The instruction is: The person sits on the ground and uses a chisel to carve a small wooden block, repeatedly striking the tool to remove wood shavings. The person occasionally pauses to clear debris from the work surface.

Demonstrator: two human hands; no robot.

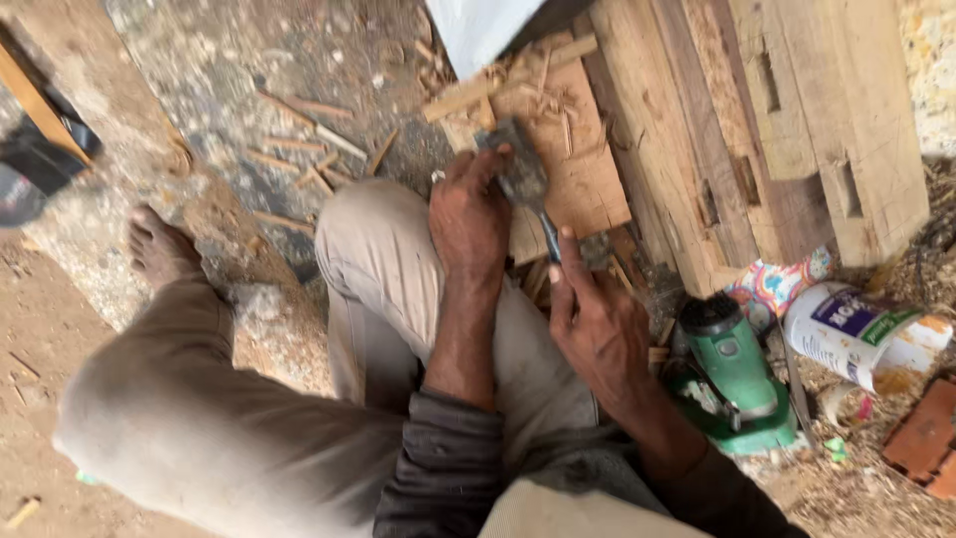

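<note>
Item: chisel (525,179), blade on small wood block (568,169) beside stacked mortised beams (787,120). Left hand (468,214) fingers wrapped round chisel; right hand (597,319) fingers pinching its handle. Chips scattered; cut unfinished. Green power tool (732,374) right of block.

we note power tool (732,369) right of right hand (597,324); tub (856,334) right of it; timbers (757,130) behind.

Soft, even daylight with faint shadows; motion blur smears the whole view, edges most.
</note>
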